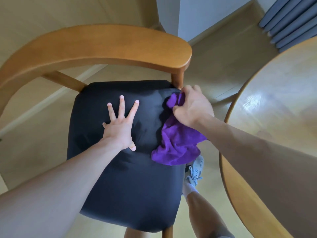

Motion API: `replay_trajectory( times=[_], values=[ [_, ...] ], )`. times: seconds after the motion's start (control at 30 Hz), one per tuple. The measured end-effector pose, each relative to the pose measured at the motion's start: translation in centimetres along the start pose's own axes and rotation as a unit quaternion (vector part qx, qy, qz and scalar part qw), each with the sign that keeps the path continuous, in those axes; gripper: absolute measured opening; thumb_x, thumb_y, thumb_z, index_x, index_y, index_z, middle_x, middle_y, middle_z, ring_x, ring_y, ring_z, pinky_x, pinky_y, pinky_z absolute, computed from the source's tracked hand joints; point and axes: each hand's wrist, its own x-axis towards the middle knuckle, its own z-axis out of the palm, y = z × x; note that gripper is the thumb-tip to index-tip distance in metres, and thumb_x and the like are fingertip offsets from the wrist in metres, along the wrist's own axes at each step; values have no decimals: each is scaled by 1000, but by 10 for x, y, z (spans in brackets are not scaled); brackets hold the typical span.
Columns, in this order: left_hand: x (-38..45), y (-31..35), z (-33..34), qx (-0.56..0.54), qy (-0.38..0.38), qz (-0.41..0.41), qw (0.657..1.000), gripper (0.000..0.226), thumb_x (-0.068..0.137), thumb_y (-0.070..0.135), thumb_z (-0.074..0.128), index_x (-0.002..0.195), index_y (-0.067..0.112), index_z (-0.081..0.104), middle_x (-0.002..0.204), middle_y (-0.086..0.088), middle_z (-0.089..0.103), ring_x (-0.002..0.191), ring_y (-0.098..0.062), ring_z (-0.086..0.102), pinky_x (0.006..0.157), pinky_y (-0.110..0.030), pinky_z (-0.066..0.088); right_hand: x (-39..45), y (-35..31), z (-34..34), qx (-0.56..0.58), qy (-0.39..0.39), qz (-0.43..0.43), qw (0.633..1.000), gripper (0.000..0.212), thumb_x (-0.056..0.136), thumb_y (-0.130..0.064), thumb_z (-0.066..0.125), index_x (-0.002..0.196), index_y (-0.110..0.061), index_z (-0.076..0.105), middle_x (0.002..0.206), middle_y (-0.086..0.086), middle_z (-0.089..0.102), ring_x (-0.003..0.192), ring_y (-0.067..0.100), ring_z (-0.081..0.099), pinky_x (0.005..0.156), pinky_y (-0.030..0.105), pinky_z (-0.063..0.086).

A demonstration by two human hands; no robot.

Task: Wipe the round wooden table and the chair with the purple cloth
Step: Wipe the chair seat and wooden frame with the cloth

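Observation:
A wooden chair (96,43) with a curved backrest and a black padded seat (130,186) fills the middle of the view. My left hand (120,127) lies flat on the seat with its fingers spread, holding nothing. My right hand (193,107) grips the purple cloth (178,145) at the seat's far right corner, beside the backrest post. The cloth hangs bunched over the seat's right edge. The round wooden table (277,103) stands to the right, partly under my right forearm.
My leg and a grey shoe (195,170) with a white sock stand between chair and table. Pale wooden floor (34,143) surrounds the chair. A grey curtain (289,19) hangs at the top right, next to a white wall.

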Motion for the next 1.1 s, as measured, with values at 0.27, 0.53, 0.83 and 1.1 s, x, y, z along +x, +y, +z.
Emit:
replay_trajectory(
  times=[0.27, 0.53, 0.83, 1.1],
  values=[
    [6, 1, 5, 1, 11, -8, 1000, 172, 47, 28, 104, 144, 57, -35, 152, 10, -53, 153, -42, -27, 108, -71, 36, 11, -5, 37, 52, 69, 46, 995, 31, 81, -30, 57, 107, -21, 44, 108, 0, 38, 103, 38, 53, 78, 39, 38],
    [1, -3, 2, -16, 4, 0, 1000, 169, 50, 28, 103, 147, 57, -31, 152, 10, -53, 153, -41, -27, 110, -72, 35, -37, 13, 25, 88, 7, 9, 996, 16, 69, -31, 55, 84, -25, 54, 91, -8, 51, 83, 20, 57, 71, 30, 41],
    [15, -2, 12, 11, 11, 14, 1000, 174, 46, 36, 104, 145, 52, -37, 149, 4, -56, 151, -48, -26, 105, -73, 39, 4, -27, 44, 118, 131, 116, 977, 30, 68, -22, 44, 95, -21, 58, 104, -3, 58, 98, 30, 55, 81, 39, 50],
    [12, -14, 12, 21, 27, 61, 998, 172, 46, 46, 102, 146, 48, -38, 152, -2, -52, 150, -53, -21, 100, -72, 45, -29, -43, 33, -11, 84, -5, 996, 37, 72, -7, 60, 108, -13, 68, 107, -1, 54, 99, 27, 58, 80, 39, 52]
  ],
)
